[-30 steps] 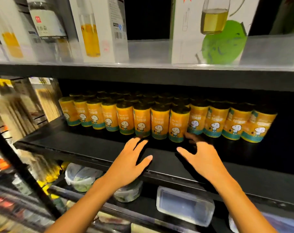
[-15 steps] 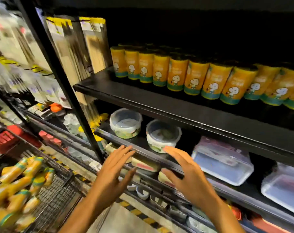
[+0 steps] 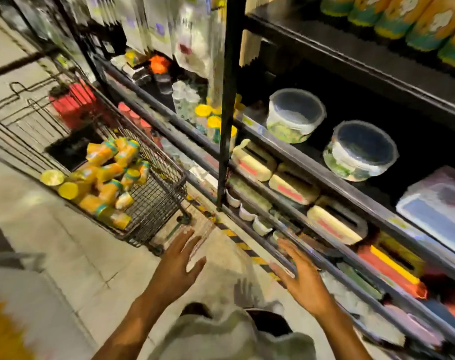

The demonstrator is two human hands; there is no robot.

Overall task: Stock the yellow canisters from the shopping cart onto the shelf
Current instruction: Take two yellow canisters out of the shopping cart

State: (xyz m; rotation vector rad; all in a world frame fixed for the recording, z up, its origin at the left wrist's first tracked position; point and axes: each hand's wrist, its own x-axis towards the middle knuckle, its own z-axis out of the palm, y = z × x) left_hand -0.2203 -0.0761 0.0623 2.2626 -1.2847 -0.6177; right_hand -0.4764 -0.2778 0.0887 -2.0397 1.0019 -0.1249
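Several yellow canisters (image 3: 104,175) with teal bands lie piled in a wire shopping cart (image 3: 156,201) at the left, on the floor beside the shelving. A row of the same canisters (image 3: 408,19) stands on the black shelf (image 3: 351,55) at the top right. My left hand (image 3: 177,268) is empty with fingers spread, low in the middle, right of the cart's corner. My right hand (image 3: 301,279) is also empty and spread, over the edge of the lower shelves. Neither hand touches a canister.
A black upright post (image 3: 227,100) divides the shelving. Two round lidded containers (image 3: 294,115) and a clear box (image 3: 436,206) sit on the shelf below the canisters. Flat yellow and red boxes (image 3: 291,185) fill lower shelves. Tiled floor (image 3: 65,255) lies below the cart.
The view has swung down and left from the shelf to the cart and floor. Both empty hands have dropped from the shelf front to below the lower shelves.
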